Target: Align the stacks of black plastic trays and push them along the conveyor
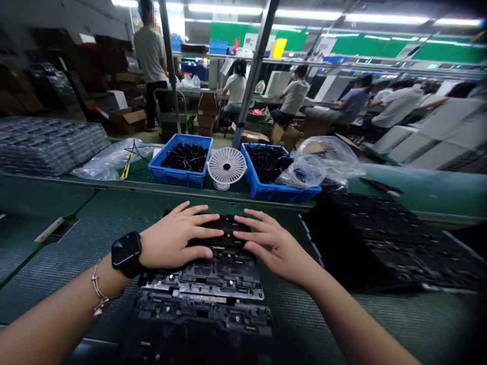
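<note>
A black plastic panel with ribs and screw posts [205, 299] lies flat on the green belt in front of me. My left hand [175, 238], with a black watch and a bracelet at the wrist, lies flat on the panel's far end, fingers spread. My right hand [272, 246] rests flat beside it on the same far end, fingers stretched toward the left hand. Neither hand grips anything.
Two blue bins of small black parts [180, 175] [279, 192] flank a small white fan [227, 167] beyond the belt. Clear plastic bags [323, 159] lie by the right bin. More black panels [384, 238] lie to my right; stacked trays [49, 144] at left. Several seated workers sit behind.
</note>
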Motion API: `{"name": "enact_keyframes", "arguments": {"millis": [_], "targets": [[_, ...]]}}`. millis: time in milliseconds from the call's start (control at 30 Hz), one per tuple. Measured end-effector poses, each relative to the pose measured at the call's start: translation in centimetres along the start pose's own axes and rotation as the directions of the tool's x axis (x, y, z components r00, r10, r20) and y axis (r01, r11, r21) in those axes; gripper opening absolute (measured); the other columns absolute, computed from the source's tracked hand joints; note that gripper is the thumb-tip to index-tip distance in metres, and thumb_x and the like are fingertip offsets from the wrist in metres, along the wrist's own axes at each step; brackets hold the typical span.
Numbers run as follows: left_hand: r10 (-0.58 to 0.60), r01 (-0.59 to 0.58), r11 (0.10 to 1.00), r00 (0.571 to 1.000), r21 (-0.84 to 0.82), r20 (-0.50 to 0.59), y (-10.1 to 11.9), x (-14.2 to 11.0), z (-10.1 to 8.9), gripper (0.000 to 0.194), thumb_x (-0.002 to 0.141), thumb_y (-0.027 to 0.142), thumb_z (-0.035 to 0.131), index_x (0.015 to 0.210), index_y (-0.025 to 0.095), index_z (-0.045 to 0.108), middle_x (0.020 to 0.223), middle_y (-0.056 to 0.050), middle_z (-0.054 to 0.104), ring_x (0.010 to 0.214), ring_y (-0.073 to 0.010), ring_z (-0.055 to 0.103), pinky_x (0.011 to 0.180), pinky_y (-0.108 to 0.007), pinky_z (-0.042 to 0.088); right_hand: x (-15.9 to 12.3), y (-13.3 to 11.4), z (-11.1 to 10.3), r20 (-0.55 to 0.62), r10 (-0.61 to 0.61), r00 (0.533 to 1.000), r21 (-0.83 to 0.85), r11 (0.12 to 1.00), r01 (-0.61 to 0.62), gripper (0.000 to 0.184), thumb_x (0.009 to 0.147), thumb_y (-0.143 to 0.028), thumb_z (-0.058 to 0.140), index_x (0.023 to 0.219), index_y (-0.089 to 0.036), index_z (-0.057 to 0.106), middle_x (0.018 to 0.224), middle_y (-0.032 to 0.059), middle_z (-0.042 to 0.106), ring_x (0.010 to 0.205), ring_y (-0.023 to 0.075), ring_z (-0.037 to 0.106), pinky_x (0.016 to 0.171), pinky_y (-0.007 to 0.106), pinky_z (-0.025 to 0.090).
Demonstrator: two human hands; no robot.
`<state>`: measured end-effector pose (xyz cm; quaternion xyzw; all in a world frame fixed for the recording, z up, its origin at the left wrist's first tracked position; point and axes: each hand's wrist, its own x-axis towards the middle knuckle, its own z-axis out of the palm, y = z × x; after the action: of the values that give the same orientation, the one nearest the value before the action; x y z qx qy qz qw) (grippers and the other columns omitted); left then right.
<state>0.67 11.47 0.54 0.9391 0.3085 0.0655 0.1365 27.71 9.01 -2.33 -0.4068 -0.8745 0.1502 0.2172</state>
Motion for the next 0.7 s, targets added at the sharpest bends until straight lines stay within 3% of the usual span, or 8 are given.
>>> {"name": "enact_keyframes", "arguments": {"millis": [333,700], "targets": [[-0.021,0.021,1.0,0.999,0.013,0.036,-0.9,-1.1,-0.1,0.043,0.087,0.051,0.04,0.128,0.039,0.044,0.143,0.004,0.034,0.133,-0.0249,0.025,0.109,-0.051,0.014,-1.5,1.7,0.0,-0.022,0.021,1.0,0.018,1.0,-0.02,0.03,0.089,-0.029,0.05,0.117,-0.035,0.058,0.134,0.0004,0.047,0.13,0.0265,0.028,0.102,0.056,0.03],[0.0,-0.001,0.999,1.0,-0.034,-0.026,-1.2,-1.2,0.2,0.041,0.085,0.049,0.045,0.125,0.039,0.048,0.141,0.004,0.038,0.132,-0.0253,0.027,0.109,-0.05,0.016,-1.7,1.9,-0.1,-0.022,0.03,0.999,0.016,0.999,-0.029,0.029,0.089,-0.03,0.05,0.117,-0.035,0.058,0.134,0.0011,0.048,0.129,0.0269,0.03,0.1,0.055,0.034]]}}
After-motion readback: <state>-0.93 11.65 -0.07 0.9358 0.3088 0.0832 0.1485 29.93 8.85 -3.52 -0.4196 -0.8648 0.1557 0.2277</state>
